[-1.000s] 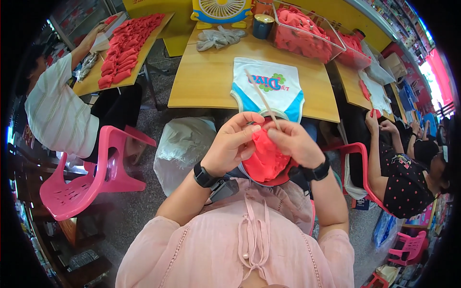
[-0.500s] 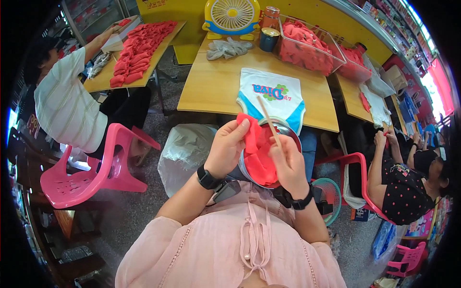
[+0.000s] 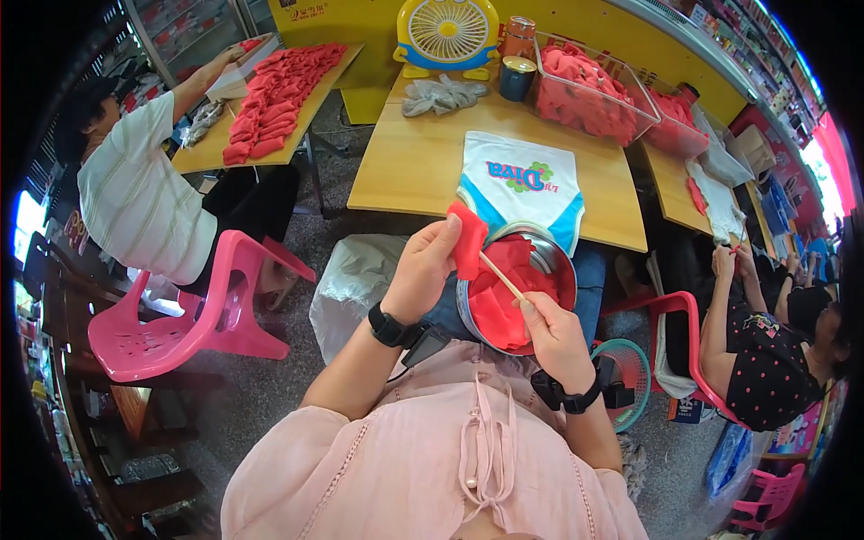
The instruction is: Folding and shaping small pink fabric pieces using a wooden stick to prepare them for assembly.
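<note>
My left hand (image 3: 426,265) pinches a folded piece of red fabric (image 3: 469,243) above the left rim of a round metal bowl (image 3: 560,270). In my right hand (image 3: 555,337) is a thin wooden stick (image 3: 502,275), pointing up and left, its far tip at the fabric's lower edge. Whether the tip is inside the fabric I cannot tell. More red fabric pieces (image 3: 506,310) fill the bowl, which sits at my lap. Beyond it, a white and blue printed cloth (image 3: 520,184) lies over the table's near edge.
On the wooden table (image 3: 405,171) are a yellow fan (image 3: 447,34), a crumpled grey cloth (image 3: 444,94), two jars and clear bins of red pieces (image 3: 589,90). Co-workers sit at left and right. A pink chair (image 3: 207,315) and a green basket (image 3: 630,378) flank me.
My right hand has lowered and moved right, tilting the stick so that its tip now meets the red fabric. My left hand still holds the fabric. The whole view has shifted slightly.
</note>
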A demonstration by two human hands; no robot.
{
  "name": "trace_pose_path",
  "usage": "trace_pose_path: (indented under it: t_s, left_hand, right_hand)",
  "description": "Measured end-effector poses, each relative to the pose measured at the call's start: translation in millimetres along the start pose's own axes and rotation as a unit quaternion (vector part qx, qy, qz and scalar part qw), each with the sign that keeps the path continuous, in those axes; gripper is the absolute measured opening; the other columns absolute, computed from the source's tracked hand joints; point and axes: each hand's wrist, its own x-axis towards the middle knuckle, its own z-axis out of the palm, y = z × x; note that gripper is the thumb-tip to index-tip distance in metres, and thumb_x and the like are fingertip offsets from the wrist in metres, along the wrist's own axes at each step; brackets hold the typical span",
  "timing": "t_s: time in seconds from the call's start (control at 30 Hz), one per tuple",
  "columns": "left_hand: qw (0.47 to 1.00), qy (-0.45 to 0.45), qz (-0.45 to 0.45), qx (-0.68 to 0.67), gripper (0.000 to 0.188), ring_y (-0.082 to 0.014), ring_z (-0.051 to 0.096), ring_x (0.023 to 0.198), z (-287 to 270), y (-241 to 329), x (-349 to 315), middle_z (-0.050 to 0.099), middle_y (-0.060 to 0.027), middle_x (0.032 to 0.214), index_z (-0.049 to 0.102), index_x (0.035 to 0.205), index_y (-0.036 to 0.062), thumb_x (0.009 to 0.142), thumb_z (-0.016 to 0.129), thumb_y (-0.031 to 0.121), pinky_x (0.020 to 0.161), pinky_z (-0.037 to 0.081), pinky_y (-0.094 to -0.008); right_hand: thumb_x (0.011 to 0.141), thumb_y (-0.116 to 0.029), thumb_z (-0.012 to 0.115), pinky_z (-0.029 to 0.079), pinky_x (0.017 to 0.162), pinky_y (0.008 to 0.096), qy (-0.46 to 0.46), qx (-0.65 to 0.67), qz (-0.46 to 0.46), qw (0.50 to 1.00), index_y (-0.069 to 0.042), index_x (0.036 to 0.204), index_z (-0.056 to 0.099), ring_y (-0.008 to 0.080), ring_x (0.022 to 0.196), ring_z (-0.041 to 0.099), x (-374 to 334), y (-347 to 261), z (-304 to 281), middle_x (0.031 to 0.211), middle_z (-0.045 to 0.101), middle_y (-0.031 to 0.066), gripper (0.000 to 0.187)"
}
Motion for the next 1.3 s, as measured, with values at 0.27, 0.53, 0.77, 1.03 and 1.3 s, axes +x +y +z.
trace_pose_path:
  t_s: [0.27, 0.53, 0.77, 1.03, 1.3]
  left_hand:
    - [0.951, -0.039, -0.021, 0.306, 0.035, -0.0036, 0.041, 0.051, 14, -21, -9, 0.052, 0.0043, 0.062, 0.061, 0.082, 0.0044, 0.101, 0.052, 0.032, 0.046, 0.031, -0.021]
    - [0.966, 0.013, 0.024, 0.258, 0.033, -0.0023, 0.038, 0.051, 12, -5, -10, 0.053, 0.0051, 0.064, 0.068, 0.099, 0.0036, 0.101, 0.051, 0.032, 0.046, 0.028, -0.0194]
    - [0.926, -0.127, -0.036, 0.354, 0.043, -0.0038, 0.042, 0.051, 5, 3, -12, 0.051, 0.0029, 0.059, 0.063, 0.08, 0.002, 0.103, 0.047, 0.035, 0.045, 0.031, -0.0221]
    - [0.941, -0.108, 0.01, 0.32, 0.038, -0.0036, 0.048, 0.065, 5, 11, -13, 0.058, 0.0041, 0.075, 0.065, 0.092, 0.0001, 0.102, 0.05, 0.034, 0.056, 0.04, -0.0215]
    - [0.92, -0.201, -0.132, 0.308, 0.034, -0.0045, 0.051, 0.072, 8, 15, -14, 0.06, 0.0036, 0.08, 0.066, 0.098, -0.0001, 0.1, 0.053, 0.032, 0.064, 0.044, -0.0226]
  right_hand:
    - [0.099, -0.016, 0.054, 0.043, 0.058, 0.028, 0.03, 0.035, 0.024, 0.999, 0.002, 0.107, 0.06, 0.0191, 0.06, 0.051, 4, 8, 14, 0.072, 0.057, 0.0157, 0.021]
    - [0.095, -0.014, 0.059, 0.047, 0.062, 0.0276, 0.035, 0.008, -0.066, 0.997, 0.002, 0.105, 0.063, 0.0211, 0.065, 0.06, 7, 11, 5, 0.078, 0.063, 0.0171, 0.019]
    - [0.094, -0.012, 0.061, 0.049, 0.064, 0.0272, 0.03, 0.003, -0.073, 0.997, 0.003, 0.105, 0.064, 0.0207, 0.07, 0.064, 7, 10, 0, 0.084, 0.068, 0.0164, 0.019]
    - [0.095, -0.011, 0.059, 0.049, 0.066, 0.0259, -0.021, 0.051, -0.017, 0.998, 0.004, 0.104, 0.064, 0.0144, 0.074, 0.065, 6, 5, -11, 0.084, 0.069, 0.0146, 0.019]
    - [0.093, -0.009, 0.061, 0.048, 0.064, 0.026, -0.007, 0.022, -0.005, 1.0, 0.004, 0.105, 0.064, 0.0132, 0.071, 0.062, 4, 5, -8, 0.081, 0.067, 0.013, 0.017]
